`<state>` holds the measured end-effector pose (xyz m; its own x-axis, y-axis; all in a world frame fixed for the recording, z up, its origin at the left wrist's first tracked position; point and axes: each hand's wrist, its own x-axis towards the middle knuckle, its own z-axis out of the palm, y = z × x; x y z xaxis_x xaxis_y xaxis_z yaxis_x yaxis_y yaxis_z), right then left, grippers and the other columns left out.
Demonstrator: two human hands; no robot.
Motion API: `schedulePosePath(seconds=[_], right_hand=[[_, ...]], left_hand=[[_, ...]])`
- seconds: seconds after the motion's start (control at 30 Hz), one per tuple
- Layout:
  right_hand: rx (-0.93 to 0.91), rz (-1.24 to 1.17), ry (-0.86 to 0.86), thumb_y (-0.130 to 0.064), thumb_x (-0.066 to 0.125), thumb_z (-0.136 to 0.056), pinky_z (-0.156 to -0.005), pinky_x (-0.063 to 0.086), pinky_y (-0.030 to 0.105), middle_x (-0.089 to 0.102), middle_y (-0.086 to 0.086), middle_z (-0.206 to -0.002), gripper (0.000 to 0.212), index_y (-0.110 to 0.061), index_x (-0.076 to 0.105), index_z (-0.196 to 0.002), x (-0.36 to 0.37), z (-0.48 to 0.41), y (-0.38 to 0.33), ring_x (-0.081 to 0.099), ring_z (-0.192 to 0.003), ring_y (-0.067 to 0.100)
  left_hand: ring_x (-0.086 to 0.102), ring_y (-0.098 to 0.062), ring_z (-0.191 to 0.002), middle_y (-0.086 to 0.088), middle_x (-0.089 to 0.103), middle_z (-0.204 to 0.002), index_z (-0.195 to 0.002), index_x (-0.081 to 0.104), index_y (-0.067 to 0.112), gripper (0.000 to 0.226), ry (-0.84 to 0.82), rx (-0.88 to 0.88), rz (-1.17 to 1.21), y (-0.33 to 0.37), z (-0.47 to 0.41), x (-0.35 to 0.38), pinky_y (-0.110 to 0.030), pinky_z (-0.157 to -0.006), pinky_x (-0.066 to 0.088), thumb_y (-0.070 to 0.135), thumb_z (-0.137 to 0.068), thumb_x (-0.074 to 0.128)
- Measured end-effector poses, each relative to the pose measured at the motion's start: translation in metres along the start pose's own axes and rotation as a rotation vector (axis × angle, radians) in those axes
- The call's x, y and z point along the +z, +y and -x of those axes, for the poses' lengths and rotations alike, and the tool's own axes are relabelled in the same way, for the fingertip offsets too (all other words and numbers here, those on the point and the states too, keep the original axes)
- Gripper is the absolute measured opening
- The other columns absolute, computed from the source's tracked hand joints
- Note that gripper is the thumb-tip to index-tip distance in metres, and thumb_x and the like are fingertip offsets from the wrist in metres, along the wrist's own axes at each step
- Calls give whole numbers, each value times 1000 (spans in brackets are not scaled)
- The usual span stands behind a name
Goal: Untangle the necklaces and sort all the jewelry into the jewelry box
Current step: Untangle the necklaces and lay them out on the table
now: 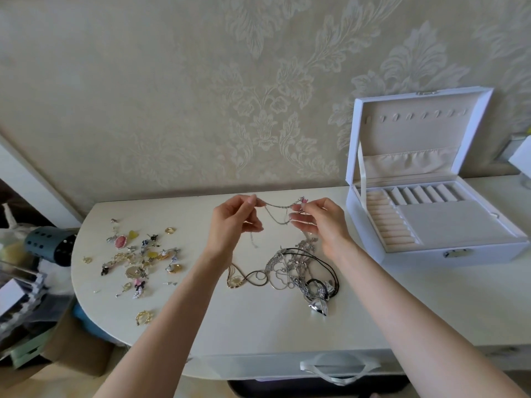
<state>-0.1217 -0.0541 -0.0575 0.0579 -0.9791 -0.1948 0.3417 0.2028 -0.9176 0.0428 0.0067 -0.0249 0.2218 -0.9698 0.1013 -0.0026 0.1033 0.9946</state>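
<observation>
Both hands are raised above the white table (258, 326) with a thin silver chain (275, 209) stretched between them. My left hand (232, 225) pinches one end, and a loose tail hangs below it. My right hand (319, 222) pinches the other end near a small pink charm (304, 200). Below the hands lies a tangled heap of silver and black-cord necklaces (301, 271) with a gold-toned chain (244, 278) at its left. The white jewelry box (436, 254) stands open at the right, with a lid bearing hooks, ring rolls and compartments.
Several small earrings, rings and brooches (138, 259) are scattered on the table's left part. A dark perforated cylinder (51, 245) and clutter sit off the rounded left edge. A ribbon handle (336, 369) hangs at the front edge. The patterned wall is close behind.
</observation>
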Motion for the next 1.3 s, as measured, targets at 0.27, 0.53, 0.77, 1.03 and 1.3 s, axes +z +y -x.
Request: schedulePosePath(seconds=[0.27,0.53,0.77,1.03,1.3], right_hand=[[15,38,2,9,59,-82,-50,47,18,71,8,-71,19,-10,55,-85,5,-40,-8,60,-55,13],[32,169,-3,-1,63,-85,-57,48,16,68,7,-76,21,-7,67,-105,-1,-70,-13,60,-58,7],[-86,479,-191,0,64,-82,-58,48,15,70,10,-79,19,-7,64,-100,25,-77,-29,63,-65,7],[-237,700,-221,8,68,-76,-58,53,18,64,7,-70,17,-9,70,-80,43,-80,-33,60,-60,14],[-76,664,77,9,67,-78,-45,50,15,63,6,-66,21,-10,64,-71,5,-103,-13,58,-51,13]], left_hand=[[54,-9,-51,-3,54,-64,-74,60,11,27,77,-185,-310,-42,-66,-4,-17,-50,43,16,-97,48],[55,-7,-47,-3,61,-62,-74,61,9,16,165,-214,-525,-66,-102,-15,-16,-47,46,6,-89,56],[45,-25,-119,-2,56,-126,-116,60,21,37,55,-103,-1044,-74,-109,-29,-36,-97,39,8,-82,60],[64,-8,-76,-2,64,-87,-116,51,2,26,-373,-83,-266,-41,-110,21,-26,-83,50,7,-91,57],[43,-9,-50,-5,57,-66,-85,64,2,10,-81,-187,-344,-62,-128,-5,-14,-47,43,6,-91,57]])
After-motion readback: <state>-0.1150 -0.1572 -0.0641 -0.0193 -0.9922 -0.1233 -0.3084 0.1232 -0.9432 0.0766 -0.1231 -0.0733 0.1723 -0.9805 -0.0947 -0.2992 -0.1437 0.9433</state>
